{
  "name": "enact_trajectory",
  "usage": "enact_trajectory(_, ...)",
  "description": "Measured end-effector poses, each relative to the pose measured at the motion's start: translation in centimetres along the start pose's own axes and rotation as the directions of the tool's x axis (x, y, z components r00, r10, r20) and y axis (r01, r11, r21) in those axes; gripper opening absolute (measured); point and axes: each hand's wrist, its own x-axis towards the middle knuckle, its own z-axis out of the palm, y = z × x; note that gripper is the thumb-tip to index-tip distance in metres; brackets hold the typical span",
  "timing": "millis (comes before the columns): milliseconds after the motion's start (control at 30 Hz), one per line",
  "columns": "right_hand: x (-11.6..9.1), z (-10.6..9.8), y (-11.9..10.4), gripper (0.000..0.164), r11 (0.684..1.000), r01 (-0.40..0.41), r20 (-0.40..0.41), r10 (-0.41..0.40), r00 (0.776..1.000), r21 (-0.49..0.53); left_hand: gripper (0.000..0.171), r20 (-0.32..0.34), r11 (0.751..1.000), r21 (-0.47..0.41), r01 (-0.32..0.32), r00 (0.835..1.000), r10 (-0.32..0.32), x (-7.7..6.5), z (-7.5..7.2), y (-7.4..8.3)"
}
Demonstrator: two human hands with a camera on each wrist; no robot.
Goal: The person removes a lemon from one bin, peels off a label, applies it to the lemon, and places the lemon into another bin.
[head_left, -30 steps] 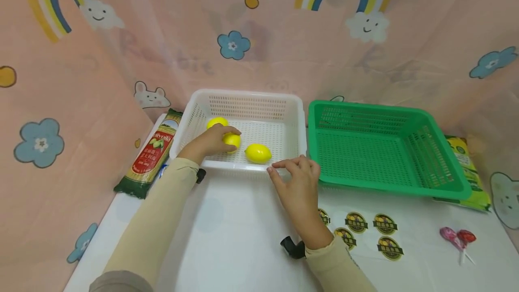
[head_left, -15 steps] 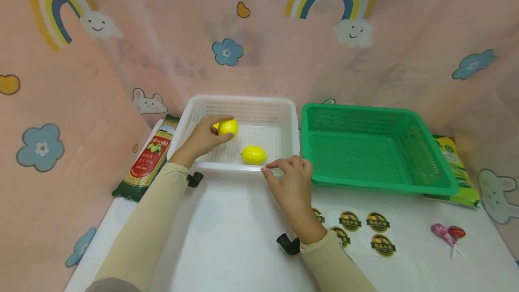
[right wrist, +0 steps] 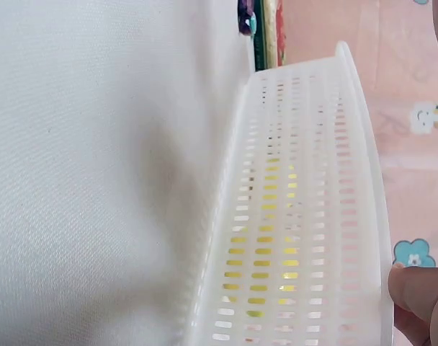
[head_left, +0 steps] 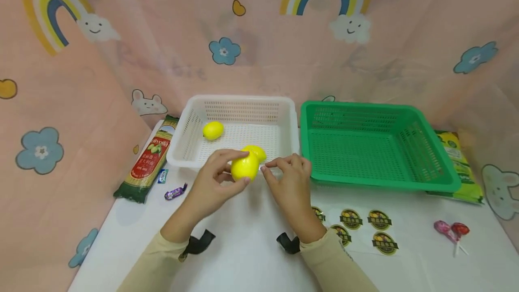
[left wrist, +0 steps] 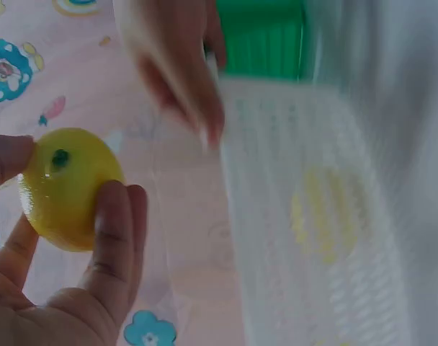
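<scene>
My left hand (head_left: 219, 179) grips a yellow lemon (head_left: 244, 168) just above the front rim of the white basket (head_left: 243, 101). In the left wrist view the lemon (left wrist: 68, 187) sits between thumb and fingers (left wrist: 114, 238). My right hand (head_left: 284, 172) pinches the basket's front rim right beside the lemon; one fingertip (right wrist: 421, 295) shows at the rim (right wrist: 363, 180) in the right wrist view. A second lemon (head_left: 258, 151) lies in the basket behind the held one, and a third lemon (head_left: 212, 130) lies at the back left.
An empty green basket (head_left: 365, 148) stands right of the white one. A pasta packet (head_left: 150, 159) and two wrapped candies (head_left: 175, 191) lie to the left. Round stickers (head_left: 365, 222), a lollipop (head_left: 452, 231) and a yellow-green packet (head_left: 462, 157) are at the right. A curtain closes the back.
My left hand lifted one lemon out of the white basket and brought it forward over the front rim. The right hand stayed at the rim.
</scene>
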Motion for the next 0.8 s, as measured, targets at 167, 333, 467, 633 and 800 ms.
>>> enact_trajectory(167,-0.1,-0.1,-0.1,0.016,1.0,-0.011,0.005,0.011,1.0,0.004,0.052,-0.009,0.987,-0.011,0.158,0.987,-0.158,-3.6,2.6,-1.9)
enact_trajectory(333,-0.1,-0.2,-0.3,0.016,0.999,-0.046,0.032,0.045,0.998,0.01,0.049,0.057,0.969,0.046,0.242,0.968,-0.245,-5.7,4.3,-3.9)
enact_trajectory(467,-0.1,-0.2,-0.3,0.016,0.999,-0.054,0.037,0.053,0.998,0.007,0.049,0.145,0.969,0.133,0.209,0.963,-0.227,-6.6,5.1,-4.7)
enact_trajectory(633,0.0,-0.1,-0.3,0.016,0.999,-0.048,0.036,0.048,0.998,0.006,0.06,0.187,0.951,0.262,0.163,0.958,-0.216,-6.8,5.4,-5.3)
enact_trajectory(800,0.1,-0.1,-0.2,0.016,0.999,-0.051,0.047,0.05,0.998,0.004,0.064,0.103,0.931,0.322,0.174,0.971,-0.217,-6.6,4.8,-5.6)
